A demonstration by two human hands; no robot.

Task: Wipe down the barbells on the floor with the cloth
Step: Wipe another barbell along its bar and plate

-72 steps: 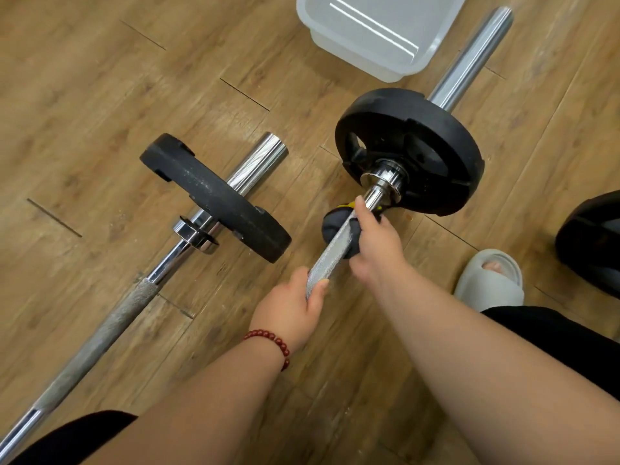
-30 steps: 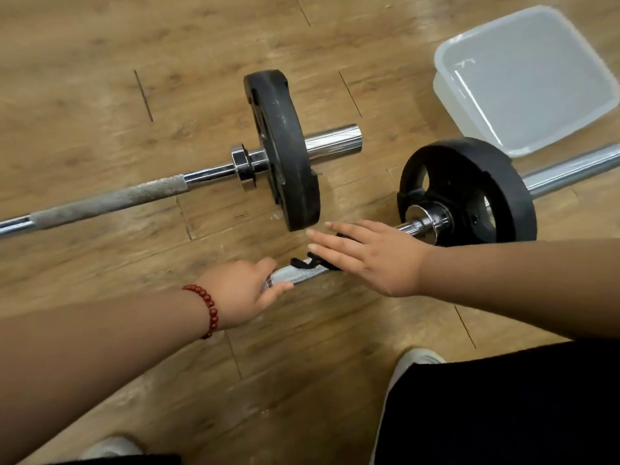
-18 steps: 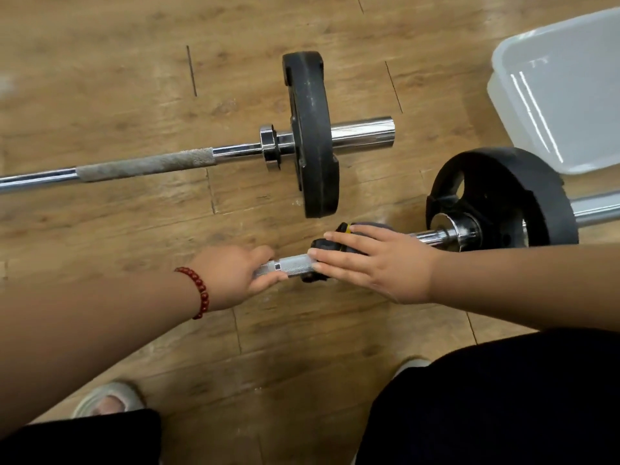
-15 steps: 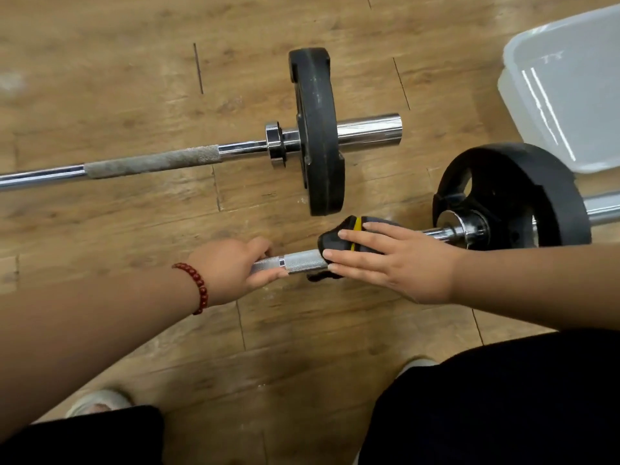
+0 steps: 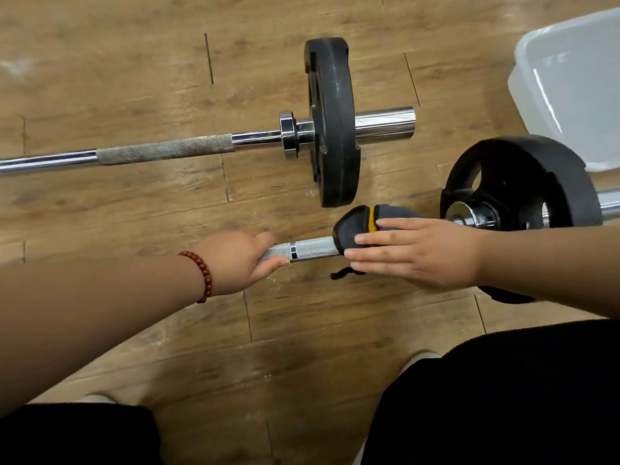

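Observation:
Two barbells lie on the wooden floor. The near barbell has a knurled chrome shaft and a black plate at its right. My left hand, with a red bead bracelet, grips that shaft. A dark cloth with a yellow stripe is draped over the shaft just right of it. My right hand presses on the cloth with straight fingers. The far barbell lies across the floor behind, with its own black plate standing upright.
A translucent plastic tub sits at the upper right beside the near plate. My knees in black trousers fill the bottom corners, with a pale slipper on the floor between them.
My view swung so the bars now lie left to right. My right hand went from gripping the cloth to pressing it flat, and slid it slightly right along the shaft. My left hand kept its grip.

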